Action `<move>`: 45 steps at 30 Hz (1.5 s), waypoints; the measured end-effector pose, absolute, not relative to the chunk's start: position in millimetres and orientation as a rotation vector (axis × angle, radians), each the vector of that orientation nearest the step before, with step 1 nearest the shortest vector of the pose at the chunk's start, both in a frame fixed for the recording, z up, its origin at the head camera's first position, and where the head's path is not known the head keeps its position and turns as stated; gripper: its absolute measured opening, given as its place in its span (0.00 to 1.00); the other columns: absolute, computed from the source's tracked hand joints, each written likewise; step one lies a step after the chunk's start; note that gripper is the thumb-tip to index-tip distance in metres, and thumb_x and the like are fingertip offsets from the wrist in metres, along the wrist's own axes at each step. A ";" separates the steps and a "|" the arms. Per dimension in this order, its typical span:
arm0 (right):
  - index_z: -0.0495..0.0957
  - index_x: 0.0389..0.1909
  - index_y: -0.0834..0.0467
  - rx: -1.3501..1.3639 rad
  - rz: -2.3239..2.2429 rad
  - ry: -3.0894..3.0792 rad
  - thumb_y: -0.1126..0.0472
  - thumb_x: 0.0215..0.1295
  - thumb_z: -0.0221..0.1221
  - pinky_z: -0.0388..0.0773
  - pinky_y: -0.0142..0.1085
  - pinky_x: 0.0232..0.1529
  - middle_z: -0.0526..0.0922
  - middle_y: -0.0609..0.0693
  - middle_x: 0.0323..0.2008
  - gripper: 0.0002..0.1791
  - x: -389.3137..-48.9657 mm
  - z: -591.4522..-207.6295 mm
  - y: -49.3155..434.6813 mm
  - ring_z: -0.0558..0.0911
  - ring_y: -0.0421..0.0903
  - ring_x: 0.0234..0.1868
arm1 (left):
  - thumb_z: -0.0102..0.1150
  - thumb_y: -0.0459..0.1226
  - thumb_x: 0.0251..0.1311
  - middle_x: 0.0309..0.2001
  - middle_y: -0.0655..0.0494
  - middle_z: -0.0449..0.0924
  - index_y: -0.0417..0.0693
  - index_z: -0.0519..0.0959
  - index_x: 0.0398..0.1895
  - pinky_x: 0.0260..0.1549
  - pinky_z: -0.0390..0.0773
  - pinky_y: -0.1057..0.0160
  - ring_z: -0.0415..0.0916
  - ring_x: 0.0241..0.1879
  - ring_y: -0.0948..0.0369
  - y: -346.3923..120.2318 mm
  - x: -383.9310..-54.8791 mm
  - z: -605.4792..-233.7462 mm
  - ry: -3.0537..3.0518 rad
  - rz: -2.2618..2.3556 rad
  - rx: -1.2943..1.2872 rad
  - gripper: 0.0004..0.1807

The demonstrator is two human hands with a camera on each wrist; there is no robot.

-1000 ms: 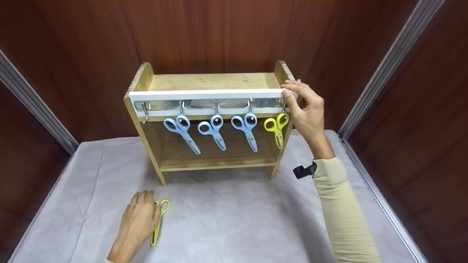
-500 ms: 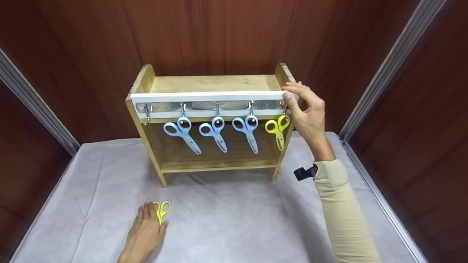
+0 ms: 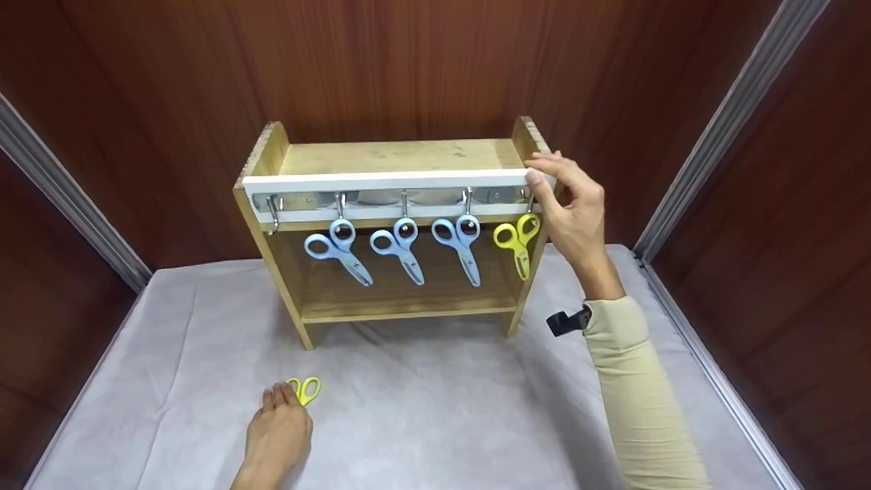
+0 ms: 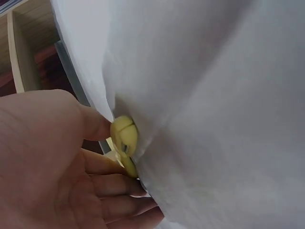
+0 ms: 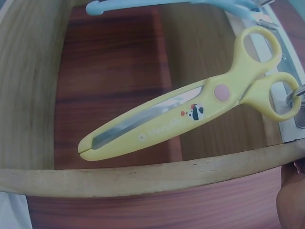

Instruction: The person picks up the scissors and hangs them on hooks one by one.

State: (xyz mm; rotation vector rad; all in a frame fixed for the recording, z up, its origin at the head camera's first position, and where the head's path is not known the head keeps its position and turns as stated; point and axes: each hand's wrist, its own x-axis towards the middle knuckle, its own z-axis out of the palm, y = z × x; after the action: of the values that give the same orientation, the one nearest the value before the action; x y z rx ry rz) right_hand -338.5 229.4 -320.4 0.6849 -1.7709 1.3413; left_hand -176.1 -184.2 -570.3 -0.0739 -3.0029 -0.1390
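A yellow pair of scissors (image 3: 311,389) lies on the cloth at the front left, its handle loops showing past my left hand (image 3: 277,432). In the left wrist view, thumb and forefinger pinch the scissors (image 4: 127,138) near the cloth; the hand covers the blades in the head view. My right hand (image 3: 571,201) grips the right end of the white hook rail (image 3: 388,180), thumb in front. Another yellow pair of scissors (image 5: 157,124) hangs on the hook nearest that hand. Three blue pairs of scissors (image 3: 457,248) hang from the middle hooks. The leftmost hook (image 3: 273,214) bears nothing.
A wooden shelf unit (image 3: 408,316) stands behind the rail, which spans its front. Grey cloth (image 3: 422,408) covers the tabletop. Dark wood-grain panels (image 3: 408,61) with metal edge strips close off the back and sides.
My left hand has shifted back and slightly right, from over the scissors' handles to their blades, uncovering more of the loops. My right hand keeps its grip on the rail.
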 end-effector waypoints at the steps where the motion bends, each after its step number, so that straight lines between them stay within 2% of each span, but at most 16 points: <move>1: 0.89 0.47 0.66 0.683 1.338 -1.773 0.71 0.70 0.64 0.67 0.44 0.82 0.88 0.68 0.51 0.09 -338.1 -320.3 229.4 0.85 0.48 0.61 | 0.57 0.33 0.66 0.56 0.14 0.76 0.09 0.69 0.60 0.50 0.87 0.37 0.80 0.57 0.26 -182.5 -176.3 -571.4 -2.950 -0.100 -0.090 0.31; 5: 0.89 0.47 0.66 0.678 1.330 -1.776 0.71 0.70 0.64 0.66 0.46 0.82 0.88 0.66 0.50 0.09 -336.8 -319.9 229.7 0.85 0.47 0.61 | 0.63 0.32 0.56 0.45 0.16 0.82 0.08 0.76 0.50 0.32 0.90 0.42 0.86 0.44 0.29 -175.7 -178.3 -575.5 -2.784 0.005 -0.127 0.28; 9: 0.88 0.47 0.68 0.664 1.321 -1.784 0.72 0.70 0.63 0.67 0.44 0.82 0.89 0.66 0.50 0.09 -337.4 -319.9 230.3 0.85 0.46 0.61 | 0.66 0.31 0.52 0.39 0.17 0.83 0.08 0.77 0.44 0.22 0.89 0.45 0.87 0.38 0.31 -171.0 -180.2 -575.9 -2.716 0.026 -0.136 0.27; 15: 0.88 0.46 0.68 0.668 1.333 -1.773 0.72 0.69 0.64 0.68 0.43 0.81 0.89 0.65 0.51 0.09 -338.3 -320.3 232.1 0.85 0.45 0.60 | 0.70 0.29 0.48 0.34 0.17 0.83 0.07 0.77 0.39 0.21 0.89 0.46 0.86 0.32 0.30 -166.6 -183.4 -575.4 -2.700 0.007 -0.149 0.25; 19: 0.89 0.47 0.66 0.691 1.322 -1.776 0.70 0.71 0.63 0.68 0.47 0.81 0.89 0.65 0.51 0.09 -337.8 -320.0 231.2 0.85 0.44 0.60 | 0.68 0.24 0.53 0.30 0.18 0.82 0.11 0.79 0.34 0.21 0.88 0.46 0.86 0.27 0.33 -166.0 -184.7 -572.4 -2.709 -0.048 -0.111 0.15; 22: 0.89 0.48 0.65 0.714 1.312 -1.777 0.68 0.72 0.63 0.67 0.50 0.81 0.88 0.65 0.52 0.09 -337.9 -320.7 230.9 0.85 0.44 0.61 | 0.62 0.20 0.57 0.28 0.24 0.82 0.19 0.81 0.30 0.20 0.88 0.45 0.85 0.25 0.36 -167.4 -185.4 -567.4 -2.764 -0.188 -0.067 0.05; 26: 0.89 0.49 0.64 0.720 1.298 -1.785 0.66 0.73 0.63 0.67 0.51 0.81 0.88 0.65 0.53 0.10 -337.2 -321.2 230.9 0.84 0.43 0.61 | 0.59 0.21 0.58 0.26 0.31 0.82 0.25 0.81 0.29 0.21 0.87 0.43 0.85 0.25 0.35 -171.7 -185.5 -556.5 -2.871 -0.436 0.007 0.03; 31: 0.89 0.48 0.64 0.715 1.302 -1.785 0.67 0.73 0.63 0.67 0.50 0.81 0.88 0.65 0.52 0.10 -336.9 -321.8 230.7 0.85 0.44 0.61 | 0.56 0.24 0.62 0.26 0.30 0.82 0.26 0.78 0.31 0.23 0.85 0.40 0.84 0.26 0.33 -182.0 -186.8 -540.6 -2.938 -0.646 0.069 0.05; 33: 0.89 0.48 0.64 0.714 1.298 -1.788 0.67 0.73 0.63 0.67 0.48 0.81 0.88 0.65 0.52 0.10 -336.8 -322.2 230.4 0.85 0.44 0.61 | 0.55 0.25 0.62 0.27 0.30 0.82 0.26 0.78 0.33 0.22 0.84 0.42 0.84 0.25 0.37 -188.0 -188.0 -532.4 -2.967 -0.729 0.089 0.06; 36: 0.88 0.49 0.64 0.708 1.279 -1.803 0.66 0.73 0.63 0.67 0.46 0.82 0.88 0.64 0.53 0.10 -337.2 -322.6 229.8 0.84 0.43 0.62 | 0.54 0.28 0.65 0.23 0.41 0.80 0.32 0.78 0.30 0.18 0.78 0.52 0.79 0.21 0.49 -198.1 -190.4 -518.1 -3.015 -0.932 0.120 0.07; 38: 0.88 0.49 0.64 0.706 1.270 -1.808 0.66 0.74 0.62 0.67 0.45 0.82 0.88 0.64 0.53 0.10 -337.5 -322.2 229.5 0.84 0.42 0.62 | 0.54 0.30 0.68 0.23 0.48 0.77 0.36 0.79 0.31 0.19 0.74 0.59 0.73 0.21 0.56 -204.4 -192.2 -508.2 -3.035 -1.084 0.142 0.08; 40: 0.88 0.49 0.65 0.707 1.288 -1.798 0.67 0.73 0.62 0.67 0.44 0.82 0.88 0.64 0.52 0.10 -338.3 -321.8 229.2 0.84 0.43 0.62 | 0.55 0.33 0.72 0.25 0.50 0.80 0.36 0.81 0.34 0.23 0.75 0.62 0.73 0.24 0.59 -209.1 -193.4 -499.7 -3.026 -1.242 0.144 0.10; 43: 0.88 0.48 0.66 0.705 1.328 -1.776 0.69 0.72 0.62 0.66 0.43 0.82 0.88 0.66 0.51 0.09 -338.3 -320.7 228.9 0.85 0.45 0.61 | 0.54 0.34 0.75 0.39 0.40 0.89 0.29 0.83 0.50 0.37 0.86 0.56 0.85 0.38 0.53 -213.9 -194.0 -489.2 -2.991 -1.431 0.101 0.15; 45: 0.88 0.47 0.66 0.704 1.351 -1.763 0.71 0.71 0.63 0.66 0.41 0.82 0.88 0.67 0.51 0.09 -338.0 -320.1 228.7 0.85 0.46 0.61 | 0.52 0.33 0.76 0.52 0.34 0.88 0.24 0.78 0.60 0.51 0.88 0.49 0.87 0.51 0.46 -215.9 -193.9 -483.6 -2.960 -1.562 0.063 0.19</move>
State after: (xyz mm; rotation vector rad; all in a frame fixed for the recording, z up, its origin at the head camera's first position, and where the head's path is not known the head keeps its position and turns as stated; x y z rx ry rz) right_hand -338.0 228.7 -320.1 0.7039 -1.7633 1.3506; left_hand -193.9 -215.9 -483.6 0.0634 -2.9602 -1.5618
